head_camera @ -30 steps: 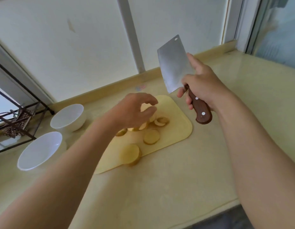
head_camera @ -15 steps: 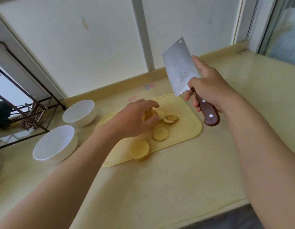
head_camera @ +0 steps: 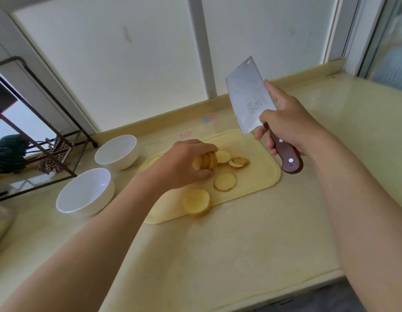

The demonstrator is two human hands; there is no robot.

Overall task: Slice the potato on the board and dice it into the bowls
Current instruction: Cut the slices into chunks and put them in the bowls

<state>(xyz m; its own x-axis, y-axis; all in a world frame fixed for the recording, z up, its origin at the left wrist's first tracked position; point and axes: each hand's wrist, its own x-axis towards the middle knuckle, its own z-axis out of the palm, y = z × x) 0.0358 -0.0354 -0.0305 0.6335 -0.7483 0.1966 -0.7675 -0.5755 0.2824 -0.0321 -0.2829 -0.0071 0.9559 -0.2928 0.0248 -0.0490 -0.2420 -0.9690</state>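
On the yellow cutting board (head_camera: 260,176) lie loose potato slices: one round slice (head_camera: 225,181), a thick end piece (head_camera: 196,202) at the front edge, and small end pieces (head_camera: 238,162) further back. My left hand (head_camera: 182,165) grips a small stack of potato slices (head_camera: 205,161) on edge above the board. My right hand (head_camera: 285,127) holds a cleaver (head_camera: 247,97) by its brown handle, blade raised upright above the board's far right corner. Two white bowls, near (head_camera: 85,192) and far (head_camera: 116,152), stand left of the board and look unfilled.
A dark metal rack (head_camera: 38,140) stands at the left on the yellow counter (head_camera: 218,255). Frosted window panels rise behind the board. The counter's front edge runs along the bottom right.
My left hand came down onto the board and closed on a stack of slices. The cleaver stays raised in my right hand. The view shifted so the bowls sit further right.
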